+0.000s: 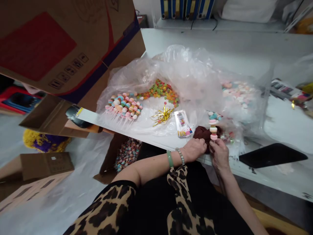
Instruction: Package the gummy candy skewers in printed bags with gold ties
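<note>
Already a fan of candy sticks (123,107) lies at left, and one more stack rises in the right hand (220,155)

Far left, a printed cardboard carton (44,42) tilts into view, and below the table edge an open box of mixed candies (127,155) sits on the floor. On a crumpled clear plastic sheet (186,62), the candy sticks lie side by side, their white stems fanning toward the near side. Just right of them spreads a loose heap of green and orange ring candies (158,93), with a twist of gold tinsel (162,116) and a small printed card pack (183,123) nearer the edge. The left hand (194,149), wearing a jade bangle (170,159) and a beaded bracelet (181,156), sits just beside the right, its fingertips (202,142) at a dark brown cloth bundle (206,137); whether they grip it is hidden. The right hand pinches a short stack of pink and cream candy discs (213,129) upright at its base. Farther right, a pale candy heap (238,93) lies blurred beneath the plastic, and a black tablet (271,155) rests on the white table (288,176). Plenty of candy remains loose.
</note>
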Demonstrator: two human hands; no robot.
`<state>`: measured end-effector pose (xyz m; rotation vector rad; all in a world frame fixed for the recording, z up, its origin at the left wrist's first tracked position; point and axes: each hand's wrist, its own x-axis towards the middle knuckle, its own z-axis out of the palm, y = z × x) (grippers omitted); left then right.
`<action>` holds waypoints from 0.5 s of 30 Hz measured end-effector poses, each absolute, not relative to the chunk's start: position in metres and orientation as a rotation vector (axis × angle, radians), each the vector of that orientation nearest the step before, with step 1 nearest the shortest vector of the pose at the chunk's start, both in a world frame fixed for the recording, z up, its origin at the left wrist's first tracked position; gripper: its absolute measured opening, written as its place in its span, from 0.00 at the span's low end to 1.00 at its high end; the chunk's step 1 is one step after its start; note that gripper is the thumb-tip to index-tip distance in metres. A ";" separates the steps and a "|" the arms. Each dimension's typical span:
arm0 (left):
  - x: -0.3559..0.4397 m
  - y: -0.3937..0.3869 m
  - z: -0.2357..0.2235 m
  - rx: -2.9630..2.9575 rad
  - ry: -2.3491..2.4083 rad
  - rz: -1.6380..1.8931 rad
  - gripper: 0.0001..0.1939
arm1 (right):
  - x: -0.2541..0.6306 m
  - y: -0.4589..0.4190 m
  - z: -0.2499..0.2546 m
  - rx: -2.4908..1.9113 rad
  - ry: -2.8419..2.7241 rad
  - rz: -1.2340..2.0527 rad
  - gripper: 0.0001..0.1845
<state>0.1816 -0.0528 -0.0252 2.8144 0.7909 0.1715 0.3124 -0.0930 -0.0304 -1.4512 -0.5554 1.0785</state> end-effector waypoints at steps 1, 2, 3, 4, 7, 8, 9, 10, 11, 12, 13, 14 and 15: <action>0.185 -0.051 -0.025 2.826 0.803 0.178 0.13 | 0.312 -0.094 -0.032 -1.496 -0.561 1.012 0.15; 0.187 -0.049 -0.026 2.821 0.828 0.200 0.13 | 0.312 -0.096 -0.034 -1.536 -0.564 0.955 0.16; 0.189 -0.048 -0.026 2.808 0.857 0.225 0.13 | 0.312 -0.096 -0.037 -1.561 -0.561 0.917 0.18; 0.190 -0.047 -0.025 2.793 0.883 0.241 0.13 | 0.312 -0.097 -0.041 -1.574 -0.555 0.898 0.20; 0.187 -0.047 -0.023 2.768 0.901 0.211 0.12 | 0.312 -0.096 -0.051 -1.634 -0.604 0.859 0.19; 0.185 -0.047 -0.022 2.776 0.868 0.184 0.12 | 0.312 -0.096 -0.053 -1.672 -0.651 0.836 0.17; 0.181 -0.047 -0.021 2.790 0.816 0.163 0.13 | 0.311 -0.095 -0.054 -1.713 -0.695 0.807 0.16; 0.177 -0.048 -0.020 2.808 0.756 0.153 0.13 | 0.311 -0.094 -0.054 -1.747 -0.729 0.781 0.16; 0.172 -0.048 -0.019 2.823 0.695 0.153 0.13 | 0.310 -0.093 -0.054 -1.772 -0.746 0.763 0.16; 0.166 -0.047 -0.019 2.832 0.639 0.162 0.13 | 0.309 -0.092 -0.053 -1.791 -0.748 0.748 0.16; 0.161 -0.047 -0.019 2.831 0.595 0.173 0.12 | 0.308 -0.092 -0.052 -1.809 -0.744 0.729 0.16; 0.155 -0.046 -0.019 2.820 0.567 0.183 0.12 | 0.307 -0.091 -0.050 -1.829 -0.743 0.709 0.17; 0.150 -0.045 -0.019 2.802 0.559 0.187 0.11 | 0.307 -0.092 -0.048 -1.853 -0.748 0.685 0.17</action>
